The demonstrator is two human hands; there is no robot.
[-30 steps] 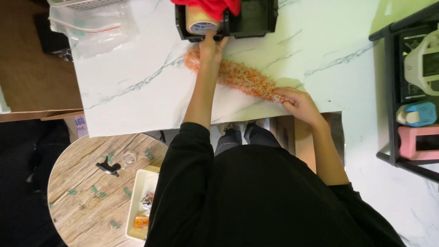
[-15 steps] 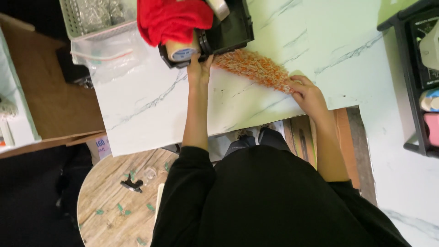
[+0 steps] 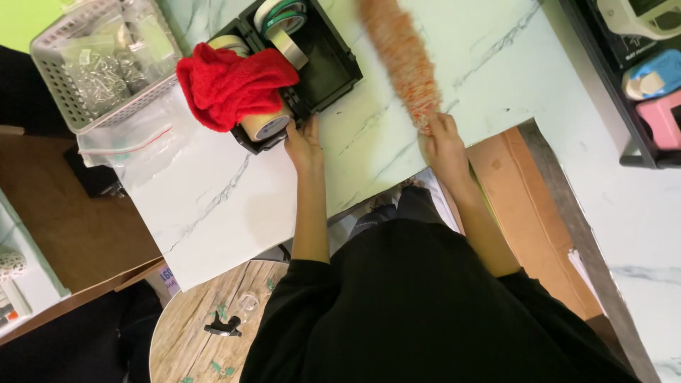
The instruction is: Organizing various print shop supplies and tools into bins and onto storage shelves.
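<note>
The right hand [image 3: 443, 142] is closed around the handle of a fluffy orange duster [image 3: 403, 60] lying on the marble tabletop [image 3: 234, 191] ahead of it. The left hand [image 3: 303, 140], fingers curled, presses the black tray [image 3: 323, 67]. A wide sweep might knock the tape rolls [image 3: 273, 18]; the duster's tip is cut off.

White marble-patterned table [image 3: 234, 206] bears black tray [image 3: 333, 67], wire basket [image 3: 92, 64].

The white marble tabletop [image 3: 213, 206] is bare near its front edge. At the back edge, a black plastic tray [image 3: 330, 67] and fluffy orange duster [image 3: 404, 60] block the way.
</note>
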